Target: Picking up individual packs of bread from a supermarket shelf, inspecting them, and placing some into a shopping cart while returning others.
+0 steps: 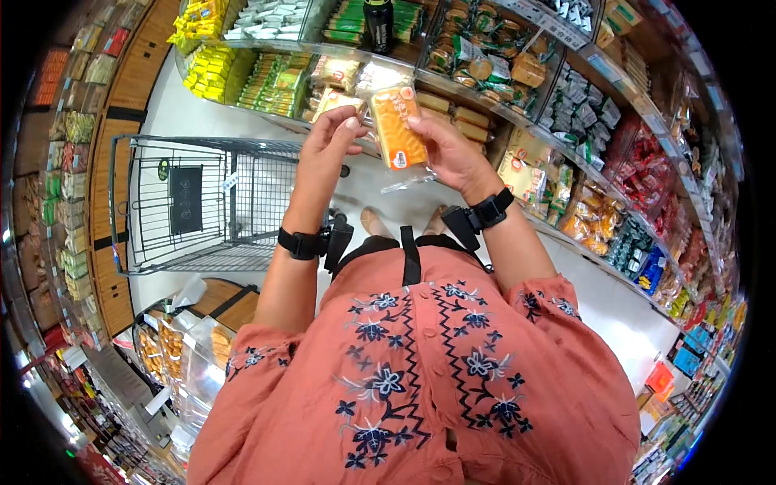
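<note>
My right hand point(451, 148) grips a flat packaged snack point(397, 136) by its right side, thumb on top. The pack has an orange and yellow printed wrapper with writing, and a clear plastic end hangs from its lower edge. Just left of the pack is my left hand point(330, 142), fingers loosely curled and apart, with nothing seen in it. Beyond both hands, a shelf bin holds pale wrapped packs point(334, 102), partly hidden by my left fingers. Each wrist wears a black strap with a device.
A grey wire shopping cart point(233, 206) stands on the left. Tiered bins ahead and to the right hold yellow packets point(209, 73), green packets point(276, 82) and wrapped biscuits point(485, 51). A dark bottle point(379, 27) stands on the upper tier. Bagged baked goods point(170, 348) sit at lower left.
</note>
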The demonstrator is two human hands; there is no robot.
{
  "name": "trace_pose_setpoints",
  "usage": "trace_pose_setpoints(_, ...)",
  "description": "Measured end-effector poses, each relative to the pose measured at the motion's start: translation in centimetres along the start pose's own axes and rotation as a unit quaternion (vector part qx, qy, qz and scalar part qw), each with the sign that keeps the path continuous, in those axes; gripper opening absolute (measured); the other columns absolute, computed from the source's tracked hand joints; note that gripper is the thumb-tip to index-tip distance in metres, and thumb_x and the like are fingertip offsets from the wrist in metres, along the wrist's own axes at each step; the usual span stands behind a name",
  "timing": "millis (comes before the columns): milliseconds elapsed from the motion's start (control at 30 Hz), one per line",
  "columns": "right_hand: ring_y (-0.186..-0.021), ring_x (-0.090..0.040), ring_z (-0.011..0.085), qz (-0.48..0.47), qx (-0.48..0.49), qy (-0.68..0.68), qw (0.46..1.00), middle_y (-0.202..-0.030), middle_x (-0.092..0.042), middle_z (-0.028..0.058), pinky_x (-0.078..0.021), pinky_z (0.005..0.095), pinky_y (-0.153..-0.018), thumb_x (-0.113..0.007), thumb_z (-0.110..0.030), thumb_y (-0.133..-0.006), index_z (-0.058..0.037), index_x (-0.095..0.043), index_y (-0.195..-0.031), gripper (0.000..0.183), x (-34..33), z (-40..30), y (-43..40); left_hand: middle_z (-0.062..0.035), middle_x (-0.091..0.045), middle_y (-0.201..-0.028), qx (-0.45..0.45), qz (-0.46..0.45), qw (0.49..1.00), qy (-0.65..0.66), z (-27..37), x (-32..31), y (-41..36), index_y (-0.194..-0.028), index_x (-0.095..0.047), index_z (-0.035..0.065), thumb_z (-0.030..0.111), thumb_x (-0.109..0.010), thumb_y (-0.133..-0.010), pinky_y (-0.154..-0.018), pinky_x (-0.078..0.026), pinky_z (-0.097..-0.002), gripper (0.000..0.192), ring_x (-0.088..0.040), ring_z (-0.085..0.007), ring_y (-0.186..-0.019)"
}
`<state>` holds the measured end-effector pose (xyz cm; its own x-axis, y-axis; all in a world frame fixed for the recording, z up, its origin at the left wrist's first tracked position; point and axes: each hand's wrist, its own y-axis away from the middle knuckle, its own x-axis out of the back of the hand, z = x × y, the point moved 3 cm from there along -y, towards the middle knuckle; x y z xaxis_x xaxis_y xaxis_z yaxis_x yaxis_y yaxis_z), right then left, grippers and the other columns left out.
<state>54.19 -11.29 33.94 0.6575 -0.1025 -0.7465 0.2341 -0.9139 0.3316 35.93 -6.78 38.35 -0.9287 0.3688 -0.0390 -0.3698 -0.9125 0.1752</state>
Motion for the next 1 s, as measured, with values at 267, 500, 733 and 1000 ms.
trace_pose_setpoints(267,-0.105,-0.059,0.0136,0.0,0.038,0.049,0.998,-0.116,-0.059,0.0055,-0.0486,0.0293,-0.09,-0.062,-0.021,-0.09,-0.0049,-0.048,-0.125,0.041,-1.6,-0.6,0.9,-0.0082,-0.059,-0.117,0.038,-0.041,0.998,0.004,-0.8,-1.1,-0.9,-0.125,-0.051,0.0016,0.03,-0.056,-0.095,-0.08,-0.048,-0.0278,0.042,-0.058,-0.0148,-0.1)
trace_pose_setpoints(500,-0.104,-0.057,0.0149,0.055,0.121,0.241,0.961,-0.118,-0.057,0.0056,-0.0461,0.0275,-0.088,-0.071,-0.023,-0.083,-0.0036,-0.047,-0.13,0.056,-0.9,-0.3,1.1,-0.0066,-0.057,-0.12,0.082,-0.078,0.991,0.065,-2.7,-1.6,-0.8,-0.132,-0.046,0.0025,0.029,-0.05,-0.098,-0.088,-0.048,-0.0293,0.043,-0.056,-0.0136,-0.108)
trace_pose_setpoints(733,-0.104,-0.055,0.0215,0.087,0.293,0.478,0.823,-0.111,-0.053,0.0104,-0.0444,0.0299,-0.09,-0.075,-0.023,-0.077,-0.0042,-0.05,-0.129,0.06,-2.3,-0.6,1.6,-0.0062,-0.056,-0.124,0.092,-0.115,0.967,0.206,-2.8,-2.3,-0.6,-0.133,-0.045,0.0049,0.036,-0.038,-0.102,-0.093,-0.045,-0.032,0.044,-0.056,-0.0155,-0.11)
trace_pose_setpoints(1000,-0.098,-0.056,0.0292,0.109,0.321,0.566,0.751,-0.105,-0.053,0.0141,-0.0463,0.0346,-0.084,-0.078,-0.029,-0.073,-0.0062,-0.052,-0.126,0.064,-3.3,-0.8,1.9,-0.0055,-0.058,-0.115,0.122,-0.105,0.949,0.27,-4.2,-2.2,-0.9,-0.127,-0.049,0.0059,0.04,-0.037,-0.102,-0.089,-0.047,-0.0312,0.044,-0.058,-0.0141,-0.102)
